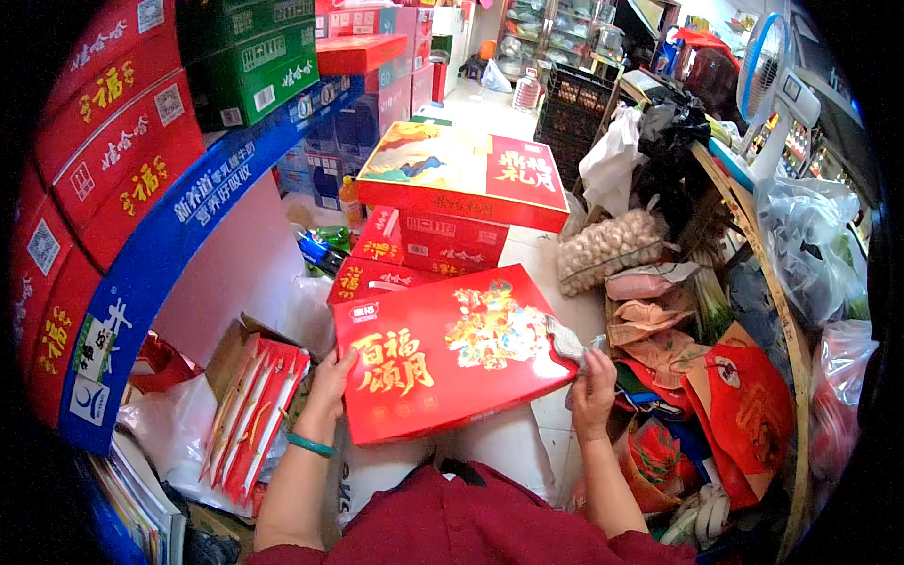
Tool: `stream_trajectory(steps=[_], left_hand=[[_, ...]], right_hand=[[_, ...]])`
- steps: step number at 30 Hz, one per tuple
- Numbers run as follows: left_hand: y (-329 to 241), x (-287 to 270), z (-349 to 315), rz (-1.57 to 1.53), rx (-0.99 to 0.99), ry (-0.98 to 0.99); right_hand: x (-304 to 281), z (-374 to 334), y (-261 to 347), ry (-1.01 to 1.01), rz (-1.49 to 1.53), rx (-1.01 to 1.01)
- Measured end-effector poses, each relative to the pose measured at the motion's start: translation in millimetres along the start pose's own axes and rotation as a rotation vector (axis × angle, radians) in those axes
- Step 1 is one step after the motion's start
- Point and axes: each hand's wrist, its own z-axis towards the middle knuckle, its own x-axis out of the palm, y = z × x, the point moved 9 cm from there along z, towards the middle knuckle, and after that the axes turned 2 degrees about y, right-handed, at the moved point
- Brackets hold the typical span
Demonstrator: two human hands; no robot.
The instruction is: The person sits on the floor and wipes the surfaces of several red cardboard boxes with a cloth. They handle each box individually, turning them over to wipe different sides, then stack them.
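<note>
A flat red gift box (433, 325) with gold characters and a colourful picture lies tilted over my lap. My left hand (330, 384), below a green bangle (311, 445), grips the box's left edge. At its right edge, my right hand (593, 388) has its fingers closed on a pale grey cloth (565, 339), which lies against the box's corner. Just beyond, a second gift box (452, 168) with a picture lid rests on a stack of red cartons (452, 240).
Red cartons (118, 141) and green cartons (268, 80) line a blue-edged shelf (207, 193) on the left. Below it stands an open carton of flat red packets (254, 414). To the right are a net bag of garlic (612, 250), red bags (739, 410) and a fan (767, 71).
</note>
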Motion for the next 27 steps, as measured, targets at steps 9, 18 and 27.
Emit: stream_trajectory(steps=[9,18,27], left_hand=[[-5,-6,-6,0.089,0.077,-0.051],[-6,-6,-18,0.144,0.067,-0.169],[12,-12,-46,0.222,0.036,-0.194]], right_hand=[[69,-19,-115,0.167,0.915,0.737],[93,-16,-120,0.572,0.772,0.747],[89,-18,-92,0.643,0.999,0.901]])
